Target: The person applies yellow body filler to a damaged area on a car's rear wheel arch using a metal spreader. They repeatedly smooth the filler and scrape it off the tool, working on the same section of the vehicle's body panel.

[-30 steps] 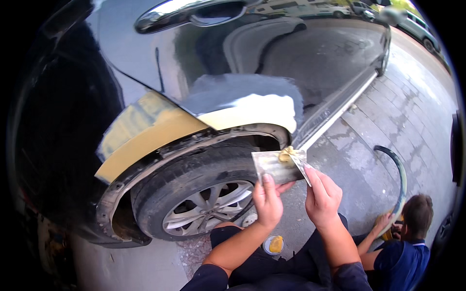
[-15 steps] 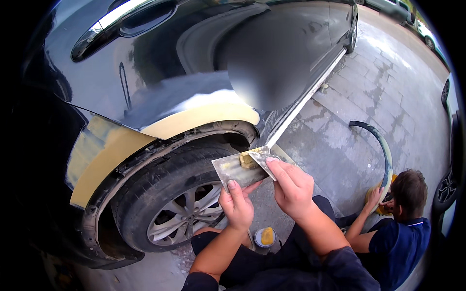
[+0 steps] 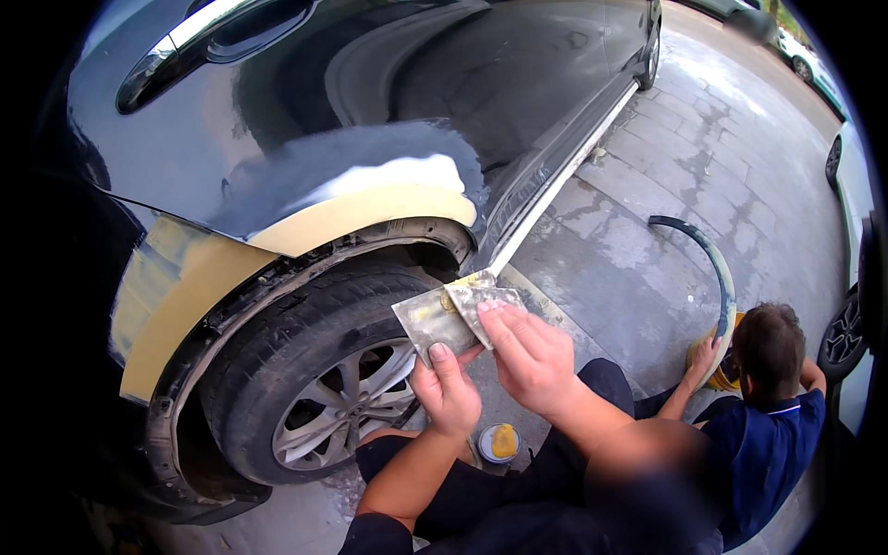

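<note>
My left hand (image 3: 448, 396) grips a flat, smeared mixing plate (image 3: 421, 317) by its near edge, thumb on top. In my right hand (image 3: 535, 358) is a thin rectangular putty spreader (image 3: 496, 298), tilted and laid against the plate's right part. Some yellow putty (image 3: 478, 279) shows along the spreader's far edge; the rest of it is hidden behind the blade. Both hands are in front of the car's wheel arch (image 3: 356, 219), which carries a smooth band of beige-yellow filler with a white patch above it.
Below my hands, a small round tin (image 3: 499, 444) with yellow paste stands on the ground. The car's tyre (image 3: 268, 361) is close on the left. At right, a co-worker (image 3: 763, 416) holds a curved trim strip (image 3: 717, 250) over a yellow bucket (image 3: 728, 370).
My right hand has moved left with the spreader, which now covers most of the putty lump seen before. The co-worker's head and arms have shifted, and the view has turned slightly.
</note>
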Demonstrator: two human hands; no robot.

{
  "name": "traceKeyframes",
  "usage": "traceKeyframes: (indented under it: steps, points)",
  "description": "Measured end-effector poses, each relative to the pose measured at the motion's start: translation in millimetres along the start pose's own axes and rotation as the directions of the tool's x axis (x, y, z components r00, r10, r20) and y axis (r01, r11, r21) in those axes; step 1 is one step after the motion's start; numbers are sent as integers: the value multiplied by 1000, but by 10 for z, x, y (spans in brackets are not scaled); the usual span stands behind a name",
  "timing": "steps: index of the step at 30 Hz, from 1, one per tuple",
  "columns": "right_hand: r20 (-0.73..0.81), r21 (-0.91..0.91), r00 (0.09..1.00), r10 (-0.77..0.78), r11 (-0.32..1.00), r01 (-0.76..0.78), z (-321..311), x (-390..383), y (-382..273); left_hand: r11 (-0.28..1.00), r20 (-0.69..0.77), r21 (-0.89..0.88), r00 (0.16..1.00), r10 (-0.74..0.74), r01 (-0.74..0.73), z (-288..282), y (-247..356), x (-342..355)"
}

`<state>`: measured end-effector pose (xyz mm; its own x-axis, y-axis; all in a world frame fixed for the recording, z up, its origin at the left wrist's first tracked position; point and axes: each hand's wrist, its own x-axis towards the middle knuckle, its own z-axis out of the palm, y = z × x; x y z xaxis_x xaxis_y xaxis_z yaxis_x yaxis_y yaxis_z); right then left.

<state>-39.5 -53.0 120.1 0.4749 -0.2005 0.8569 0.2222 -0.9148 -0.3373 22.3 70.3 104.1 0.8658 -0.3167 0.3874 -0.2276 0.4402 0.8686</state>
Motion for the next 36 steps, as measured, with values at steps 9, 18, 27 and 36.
traceKeyframes:
  steps: [9,18,27,36]
  points:
    - [12,-9,997,-78,997,79,-5,-24,-183,999,4,36,1000,8,-8,-80,21,9]
    - [-47,33,999,3,999,-2,-184,25,22,997,85,71,996,27,-33,-40,-10,25]
    - [-157,128,985,-66,988,87,-582,188,177,915,264,-319,951,-163,245,-91,152,286]
    - [391,376,914,109,888,-266,-779,113,195,994,272,-113,961,43,-13,-239,75,265]
